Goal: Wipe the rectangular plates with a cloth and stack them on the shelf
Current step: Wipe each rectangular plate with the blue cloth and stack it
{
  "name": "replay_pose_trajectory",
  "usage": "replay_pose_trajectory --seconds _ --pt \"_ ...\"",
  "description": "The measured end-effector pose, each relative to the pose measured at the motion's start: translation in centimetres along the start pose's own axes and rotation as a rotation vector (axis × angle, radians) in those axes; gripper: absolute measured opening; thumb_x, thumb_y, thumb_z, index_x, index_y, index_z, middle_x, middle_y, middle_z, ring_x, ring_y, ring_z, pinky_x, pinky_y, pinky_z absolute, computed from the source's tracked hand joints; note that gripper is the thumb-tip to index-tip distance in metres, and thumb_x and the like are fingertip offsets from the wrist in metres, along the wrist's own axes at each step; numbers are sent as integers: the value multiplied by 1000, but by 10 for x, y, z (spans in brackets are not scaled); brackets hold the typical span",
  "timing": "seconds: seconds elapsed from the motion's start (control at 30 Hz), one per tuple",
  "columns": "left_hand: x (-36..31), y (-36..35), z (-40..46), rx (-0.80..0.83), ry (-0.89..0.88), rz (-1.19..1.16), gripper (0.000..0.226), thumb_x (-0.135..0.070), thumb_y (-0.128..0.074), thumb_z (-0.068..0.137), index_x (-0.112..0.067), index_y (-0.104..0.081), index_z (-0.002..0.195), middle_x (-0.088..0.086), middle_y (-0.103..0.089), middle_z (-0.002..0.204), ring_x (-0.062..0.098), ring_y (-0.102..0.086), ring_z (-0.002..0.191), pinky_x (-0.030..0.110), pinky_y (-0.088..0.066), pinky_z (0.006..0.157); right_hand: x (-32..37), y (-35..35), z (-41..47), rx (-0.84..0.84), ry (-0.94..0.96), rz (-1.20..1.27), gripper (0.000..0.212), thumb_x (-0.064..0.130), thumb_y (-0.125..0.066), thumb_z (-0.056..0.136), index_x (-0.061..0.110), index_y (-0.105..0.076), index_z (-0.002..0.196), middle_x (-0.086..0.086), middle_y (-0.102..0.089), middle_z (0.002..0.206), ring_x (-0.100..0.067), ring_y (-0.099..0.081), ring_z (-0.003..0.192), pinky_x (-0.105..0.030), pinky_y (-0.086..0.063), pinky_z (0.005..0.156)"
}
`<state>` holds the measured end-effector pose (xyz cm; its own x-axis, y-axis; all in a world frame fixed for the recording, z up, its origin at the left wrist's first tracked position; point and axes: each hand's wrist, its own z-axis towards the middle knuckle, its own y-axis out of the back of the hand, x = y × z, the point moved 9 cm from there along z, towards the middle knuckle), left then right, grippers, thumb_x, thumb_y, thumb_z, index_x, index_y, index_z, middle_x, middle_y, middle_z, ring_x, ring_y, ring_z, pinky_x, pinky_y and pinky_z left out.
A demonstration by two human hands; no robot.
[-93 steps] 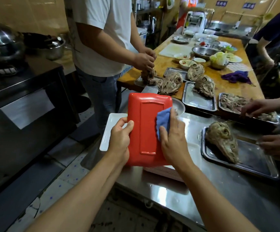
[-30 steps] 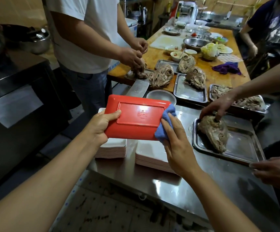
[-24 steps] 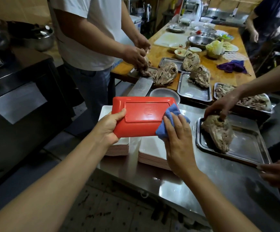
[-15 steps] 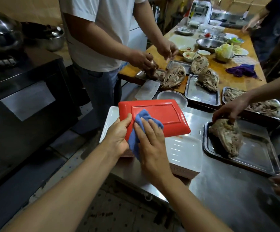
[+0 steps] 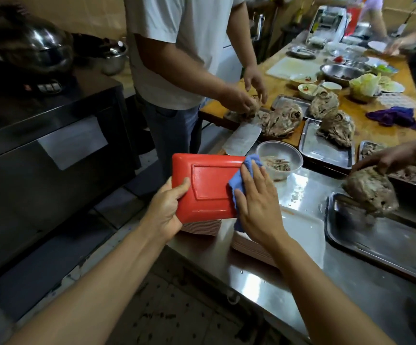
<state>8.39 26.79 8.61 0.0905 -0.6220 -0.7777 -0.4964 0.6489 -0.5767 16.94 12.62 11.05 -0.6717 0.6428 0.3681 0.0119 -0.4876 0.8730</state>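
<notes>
A red rectangular plate (image 5: pixel 208 186) is held above the steel counter with its underside facing me. My left hand (image 5: pixel 165 211) grips its left edge, thumb on the red underside. My right hand (image 5: pixel 256 202) presses a blue cloth (image 5: pixel 243 176) flat against the plate's right end, fingers straight. Below lie two stacks of rectangular plates: one stack (image 5: pixel 202 226) mostly hidden under the red plate, the other stack (image 5: pixel 299 232) white-topped, to the right under my right wrist.
A steel tray (image 5: pixel 386 242) sits at right, where another person's hand (image 5: pixel 381 159) holds a cooked animal head (image 5: pixel 369 189). A bowl of scraps (image 5: pixel 279 160) and a cleaver (image 5: pixel 243 141) lie behind the plate. A person in a white shirt (image 5: pixel 189 46) stands close ahead. A dark oven (image 5: pixel 47 150) is at left.
The red plate has been turned so its underside faces me again. My right hand moved with the cloth from the plate's left end to its right end. The other person lifted the head off the tray.
</notes>
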Motion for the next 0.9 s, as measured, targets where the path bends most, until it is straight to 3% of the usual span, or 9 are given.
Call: replay_pose_trajectory --seconds 0.13,0.23,0.3,0.33,0.43,0.6,0.7,0.77,0.9 --pt "-7 14 -2 4 -7 -17 22 -11 -43 97 -19 -57 112 3 -74 90 18 -71 81 35 -59 66 -9 -11 -5 9 -86 225 55 25 -38 100 12 -17 149 -10 -10 158 -20 -10 144 -22 -4 114" --pt "-14 26 -5 -3 -8 -43 23 -11 -42 98 -20 -57 113 3 -74 93 18 -71 83 36 -59 70 -18 -13 -8 -49 -190 364 48 19 -37 100 5 -27 146 -19 -35 142 -22 -34 128 -5 -17 99" --pt "-18 33 -5 -18 -13 -51 23 -11 -42 98 -20 -57 113 4 -73 94 19 -71 83 37 -59 70 -23 -19 -10 -40 -265 506 38 22 -34 98 14 -45 133 -18 -57 110 -30 -54 99 -24 -38 92" --pt "-19 36 -5 -27 -13 -51 23 -11 -42 98 -20 -57 114 4 -73 94 19 -71 82 37 -60 69 -21 -21 -11 -22 -300 619 31 22 -32 96 23 -52 119 -14 -61 85 -31 -59 77 -37 -48 77" --pt "-26 43 -5 -40 -12 -23 23 -12 -42 98 -20 -55 116 6 -70 100 20 -70 84 37 -59 69 -28 -24 -9 19 -377 691 19 8 -37 90 21 -50 91 -6 -53 49 -25 -54 36 -35 -45 38" --pt "-53 44 1 -19 -134 89 25 -11 -44 97 -19 -54 119 8 -67 109 21 -66 95 36 -58 79 -36 -5 -7 -124 -434 660 6 4 -40 95 9 -42 92 5 -58 51 -2 -57 37 -16 -36 27" --pt "-75 30 6 -54 -375 584 22 -6 -53 93 -21 -59 109 6 -66 101 17 -63 90 32 -52 84 -52 -3 -8 -163 -601 730 7 7 -46 92 8 -43 99 -3 -64 74 3 -62 57 -13 -41 41" --pt "-77 10 8 -18 -544 995 19 -7 -60 89 -20 -62 103 1 -66 90 16 -60 83 32 -48 80 -63 -14 -11 -79 -737 826 13 9 -47 91 10 -44 103 -14 -64 92 -13 -67 74 -22 -47 53" --pt "-47 -20 6 128 -774 1578 14 -25 -54 91 -22 -66 97 -2 -65 83 22 -60 80 36 -49 64 -64 -28 -17 77 -791 1046 23 2 -46 84 12 -42 105 -18 -68 94 -24 -67 74 -31 -49 55"
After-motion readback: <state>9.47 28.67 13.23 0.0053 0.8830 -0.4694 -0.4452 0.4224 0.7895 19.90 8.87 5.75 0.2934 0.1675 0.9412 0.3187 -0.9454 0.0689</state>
